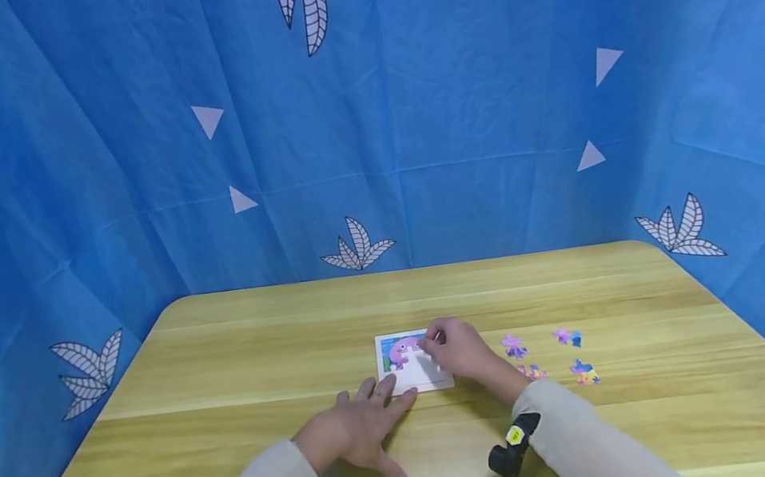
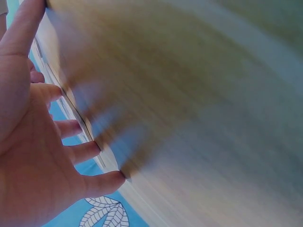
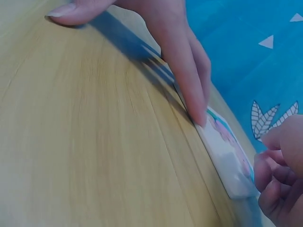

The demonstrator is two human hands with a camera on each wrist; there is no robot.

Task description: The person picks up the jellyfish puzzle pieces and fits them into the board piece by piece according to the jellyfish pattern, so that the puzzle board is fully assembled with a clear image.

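Puzzle board: we see the white-framed puzzle board (image 1: 423, 372) flat on the wood-grain table (image 1: 186, 458), around the middle from left to right; its far part shows a pink figure against blue and green, and its near part is plain white.
Left hand: our left hand (image 1: 359, 432) is spread wide, fingers extended, its index fingertip touching the board's near edge and its thumb out on the table to the near side; we hold nothing in it.
Right hand: our right hand (image 1: 464, 350) is over the board's far right part, fingers bent in and thumb close to the index finger; we cannot tell whether a piece is between them.
Loose pieces: we have pink, purple, blue and yellow puzzle pieces (image 1: 585, 372) lying in small groups to the right of the board, the near-left group close by our right wrist.
Wrist camera: we wear a black device (image 1: 509, 457) with a yellow sticker at the right sleeve (image 1: 585, 433).
Backdrop: we face a blue cloth (image 1: 451, 100) printed with leaves and pale triangles, beyond the table's far edge.
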